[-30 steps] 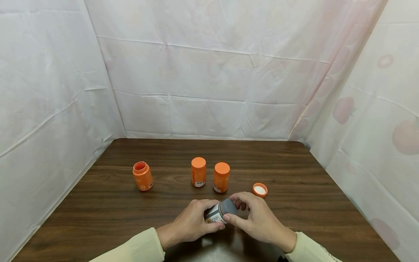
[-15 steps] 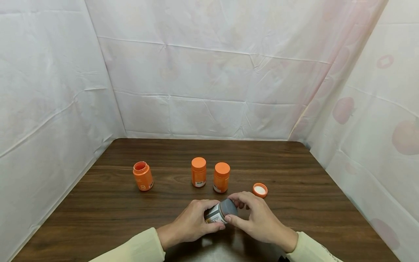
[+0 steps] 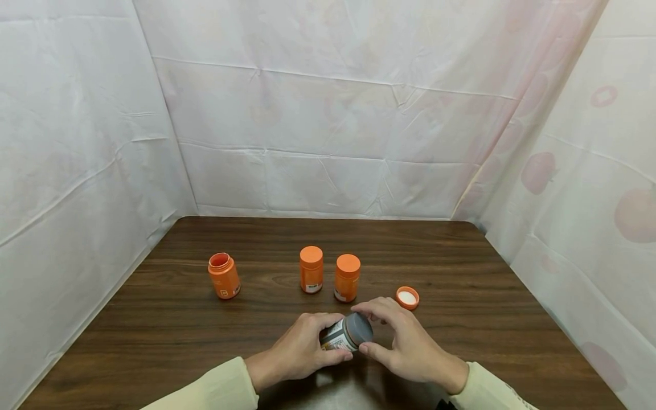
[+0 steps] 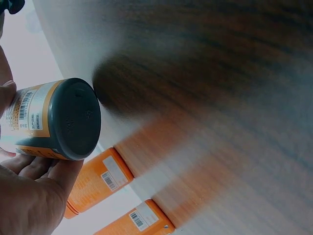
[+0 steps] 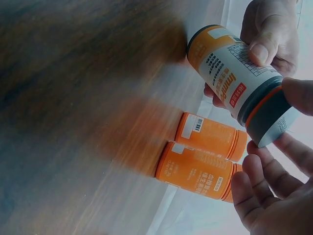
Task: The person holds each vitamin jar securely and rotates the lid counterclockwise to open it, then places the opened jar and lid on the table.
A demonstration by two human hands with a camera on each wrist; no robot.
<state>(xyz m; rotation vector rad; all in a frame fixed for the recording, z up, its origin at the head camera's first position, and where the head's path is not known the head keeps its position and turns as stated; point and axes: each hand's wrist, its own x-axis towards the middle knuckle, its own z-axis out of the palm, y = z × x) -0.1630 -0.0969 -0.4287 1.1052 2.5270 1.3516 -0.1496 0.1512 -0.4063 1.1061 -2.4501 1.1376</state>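
Observation:
A grey-capped supplement bottle (image 3: 338, 336) with a white and orange label is tilted above the table, its cap towards the right. My left hand (image 3: 302, 347) grips its body, thumb on one side and fingers on the other. In the left wrist view the bottle's dark base (image 4: 77, 120) faces the camera. My right hand (image 3: 405, 341) is at the grey cap (image 5: 271, 117), thumb on one side and fingertips on the other. A thin orange ring shows below the cap in the right wrist view. The inside of the bottle is hidden.
Two capped orange bottles (image 3: 311, 270) (image 3: 347, 279) stand beyond my hands. At the left an orange bottle (image 3: 224, 277) stands uncapped. An orange cap (image 3: 407, 297) lies upturned to the right, its white inside showing. Pale sheets (image 3: 328, 114) hang around the dark wooden table (image 3: 266, 233).
My right thumb has slid right and down along the cap's edge, while the index finger has shifted left over its far side. The left hand and bottle stay nearly in place.

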